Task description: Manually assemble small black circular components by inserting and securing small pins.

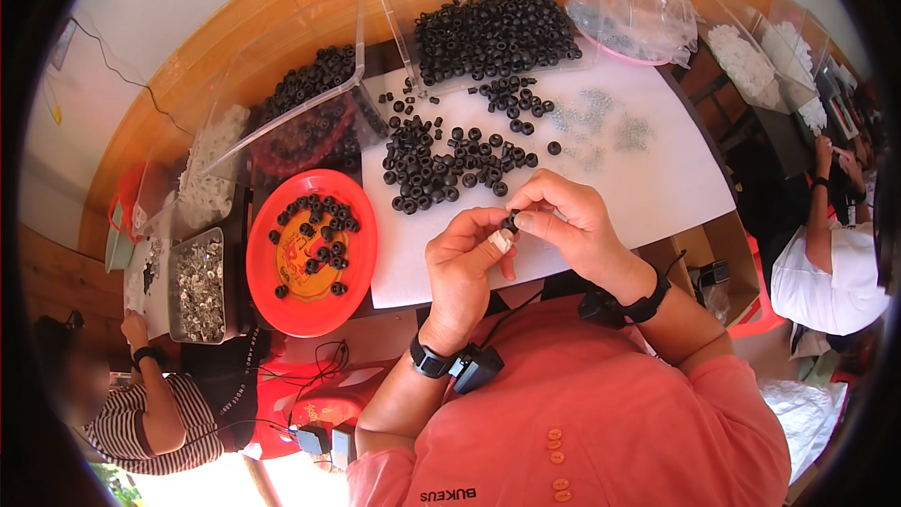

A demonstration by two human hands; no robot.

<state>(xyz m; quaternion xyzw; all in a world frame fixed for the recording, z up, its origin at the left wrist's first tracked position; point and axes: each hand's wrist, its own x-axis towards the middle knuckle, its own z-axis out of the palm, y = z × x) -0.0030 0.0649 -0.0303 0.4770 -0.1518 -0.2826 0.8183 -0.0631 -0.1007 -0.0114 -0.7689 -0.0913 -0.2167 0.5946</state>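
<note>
In front of my chest, my left hand (466,249) and my right hand (567,222) meet, their fingertips pinching one small black round part (510,221) between them. White tape (502,240) wraps my left thumb. Just beyond them, a loose pile of similar black round parts (422,164), several with a hole showing, lies on the white work surface (601,216). Farther right on it are scattered tiny clear pieces (591,113). To the left, a red plate (258,263) bears several black round parts (324,225).
Clear plastic bins with black parts stand at the far side (497,38) and far left (314,75). A clear bag (648,14) rests in a pink dish at the far right. A metal tray (199,286) holds small metallic pieces. Other people work at left (155,404) and right (831,263).
</note>
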